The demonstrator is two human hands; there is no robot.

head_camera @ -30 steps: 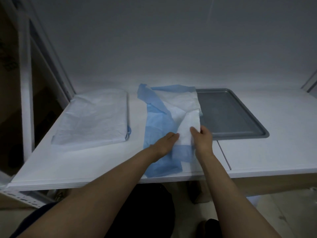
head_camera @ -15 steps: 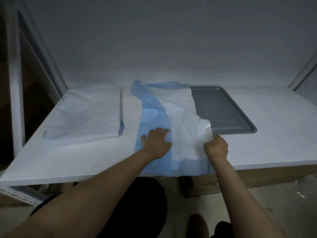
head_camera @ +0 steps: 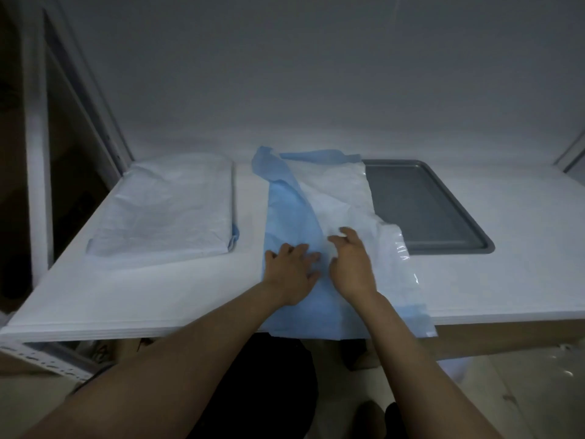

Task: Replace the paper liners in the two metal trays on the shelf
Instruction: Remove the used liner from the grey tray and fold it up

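Note:
A blue-and-white paper liner lies partly unfolded in the middle of the white shelf, its near edge hanging over the front. My left hand presses flat on its blue side. My right hand rests on the white side just to the right, fingers loosely spread. To the right a grey metal tray sits bare, its left edge under the liner. At the left a second tray is covered by a white liner, with only a thin rim showing.
A metal shelf upright stands at the far left with a dark gap behind it. The back wall is plain grey. Below the shelf front are the floor and my legs.
My right hand let go of the liner's right corner and moved left onto the sheet beside my left hand. The white flap now lies flatter and spread to the right.

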